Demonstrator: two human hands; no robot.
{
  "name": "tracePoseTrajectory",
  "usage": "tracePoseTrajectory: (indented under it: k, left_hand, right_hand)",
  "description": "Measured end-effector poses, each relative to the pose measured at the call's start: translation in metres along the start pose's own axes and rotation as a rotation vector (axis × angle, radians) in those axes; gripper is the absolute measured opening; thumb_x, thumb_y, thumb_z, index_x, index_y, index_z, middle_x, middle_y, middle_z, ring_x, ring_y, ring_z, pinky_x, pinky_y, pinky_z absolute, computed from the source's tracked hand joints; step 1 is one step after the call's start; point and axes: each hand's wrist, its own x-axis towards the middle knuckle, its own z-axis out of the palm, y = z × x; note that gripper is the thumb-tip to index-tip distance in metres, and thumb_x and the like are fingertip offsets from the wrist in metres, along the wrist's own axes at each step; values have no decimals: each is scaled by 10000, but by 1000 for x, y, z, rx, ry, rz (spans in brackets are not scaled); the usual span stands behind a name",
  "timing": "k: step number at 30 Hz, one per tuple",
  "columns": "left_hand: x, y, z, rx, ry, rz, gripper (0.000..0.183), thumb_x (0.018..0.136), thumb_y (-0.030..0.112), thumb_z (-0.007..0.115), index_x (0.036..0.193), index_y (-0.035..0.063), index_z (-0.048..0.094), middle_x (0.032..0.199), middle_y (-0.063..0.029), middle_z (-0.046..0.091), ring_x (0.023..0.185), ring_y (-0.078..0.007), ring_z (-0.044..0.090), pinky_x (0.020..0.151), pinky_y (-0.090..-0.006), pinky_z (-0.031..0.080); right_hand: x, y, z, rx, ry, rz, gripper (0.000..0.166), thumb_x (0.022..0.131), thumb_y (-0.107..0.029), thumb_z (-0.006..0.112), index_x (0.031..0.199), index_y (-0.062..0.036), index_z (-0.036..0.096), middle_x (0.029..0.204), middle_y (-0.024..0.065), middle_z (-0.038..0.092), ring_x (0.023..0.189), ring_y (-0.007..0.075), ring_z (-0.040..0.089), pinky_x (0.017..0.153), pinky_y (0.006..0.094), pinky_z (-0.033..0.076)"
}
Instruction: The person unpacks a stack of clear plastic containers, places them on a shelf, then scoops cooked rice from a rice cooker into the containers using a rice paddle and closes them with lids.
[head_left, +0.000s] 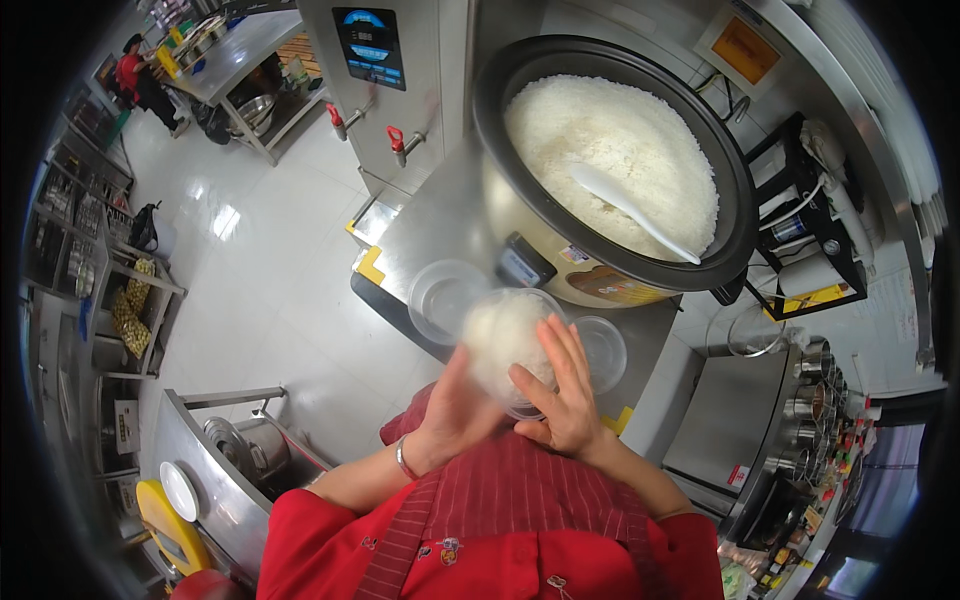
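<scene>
A blurred white mound of rice (504, 337) sits in a clear plastic bowl (551, 301) in front of my apron. My left hand (459, 411), smeared by motion and with a bracelet at its wrist, holds the bowl from the left. From the right, my right hand (561, 386) lies against it with fingers spread; its fingertips overlap the rice. Behind them stands a large rice cooker (611, 289), lidless and heaped with cooked rice (600, 135). A white rice paddle (634, 214) rests on that rice, its handle towards the near right rim.
On the steel counter (457, 202), one clear container (442, 300) is left of my hands and another (602, 354) right. A water boiler with red-handled taps (397, 142) stands at the back left. Metal canisters (814, 397) line the right. Another person (139, 82) works far off.
</scene>
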Motion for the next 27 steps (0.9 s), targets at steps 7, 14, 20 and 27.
tracePoseTrajectory:
  k: [7,14,20,27]
  left_hand:
    - [1,-3,-17,49,-46,85,679,964,443,424,1489,215,58,1523,-51,169,1402,-252,182,1129,-449,190]
    - [-1,1,-19,-45,-59,33,672,970,424,420,1490,226,43,1524,-49,161,1403,-254,178,1131,-447,191]
    - [-3,10,-10,162,-17,103,769,917,268,563,1492,196,57,1498,-68,207,1375,-247,240,1106,-405,258]
    - [-5,26,-3,184,58,107,715,856,166,613,1444,83,214,1416,-102,345,1286,-236,375,1056,-390,334]
  right_hand:
    - [14,-1,-2,-44,-130,56,473,878,-476,513,1265,-210,576,1420,253,320,1310,449,308,1055,587,238]
    - [27,-6,-9,-62,-227,91,494,821,-365,610,1294,-236,549,1427,244,312,1320,435,295,1067,576,231]
    - [28,-11,-5,-162,-241,84,525,820,-423,606,1312,-253,530,1433,235,307,1333,426,277,1073,571,218]
    - [37,-20,0,-136,-222,75,553,838,-416,597,1344,-221,488,1434,233,306,1329,416,285,1074,558,218]
